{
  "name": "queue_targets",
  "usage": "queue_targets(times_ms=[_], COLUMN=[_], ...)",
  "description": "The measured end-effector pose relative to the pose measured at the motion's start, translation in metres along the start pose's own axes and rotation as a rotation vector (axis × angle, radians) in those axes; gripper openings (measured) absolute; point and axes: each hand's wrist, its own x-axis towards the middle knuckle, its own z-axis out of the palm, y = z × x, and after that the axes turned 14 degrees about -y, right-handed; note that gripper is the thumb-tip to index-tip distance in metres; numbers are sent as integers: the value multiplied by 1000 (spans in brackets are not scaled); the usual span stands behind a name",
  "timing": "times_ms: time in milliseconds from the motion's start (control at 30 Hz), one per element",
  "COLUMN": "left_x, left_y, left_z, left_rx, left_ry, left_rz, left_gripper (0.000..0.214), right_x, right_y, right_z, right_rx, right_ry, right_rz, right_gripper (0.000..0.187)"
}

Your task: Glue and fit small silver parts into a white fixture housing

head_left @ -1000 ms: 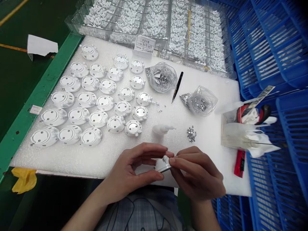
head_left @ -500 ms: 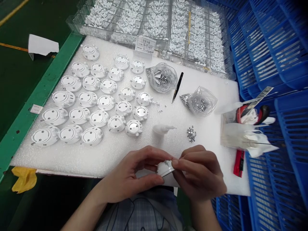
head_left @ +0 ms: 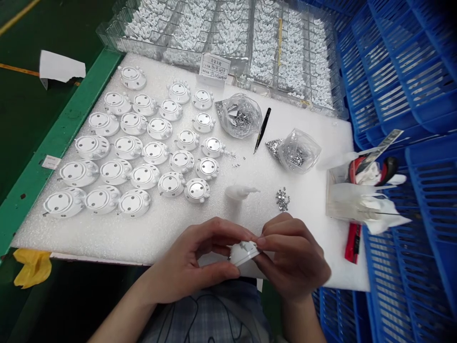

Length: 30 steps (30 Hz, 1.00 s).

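Note:
Near the front edge of the foam-covered table, my left hand (head_left: 200,259) grips a small white rounded plastic piece (head_left: 243,252) between thumb and fingers. My right hand (head_left: 291,255) is closed at the piece's right end, thumb and fingertips pinched against it; anything tiny between them is hidden. A white squeeze bottle (head_left: 240,191) with a thin nozzle stands just beyond my hands. To its right lies a small heap of shiny silver bits (head_left: 283,199). Several similar white pieces (head_left: 134,203) sit in rows on the left.
Black tweezers (head_left: 262,131) lie between two clear bags of silver bits (head_left: 242,116) (head_left: 299,150). Clear trays of small white parts (head_left: 228,35) fill the back. At right are a clear holder (head_left: 333,200) with bottles and pliers, a red-and-black packet (head_left: 352,243) and blue crates (head_left: 400,62).
The white piece has tilted slightly in my fingers, showing more of its lower rim. My right hand has shifted a little left and its fingers have moved on the piece.

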Motion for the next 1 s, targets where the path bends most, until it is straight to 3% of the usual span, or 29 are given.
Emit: queue_targets(times_ms=[233, 467, 1000], left_x=[-2, 1, -1], left_y=[0, 6, 4], left_z=[0, 2, -1], left_rx=[-17, 105, 47], left_ry=[7, 39, 13], left_rz=[-15, -96, -67], left_gripper=[32, 33, 31], right_x=[0, -1, 2], right_y=[-2, -2, -3], right_z=[-1, -1, -1], right_rx=[46, 65, -16], right_ry=[5, -2, 12], right_rz=[25, 43, 52], right_gripper=[28, 28, 21])
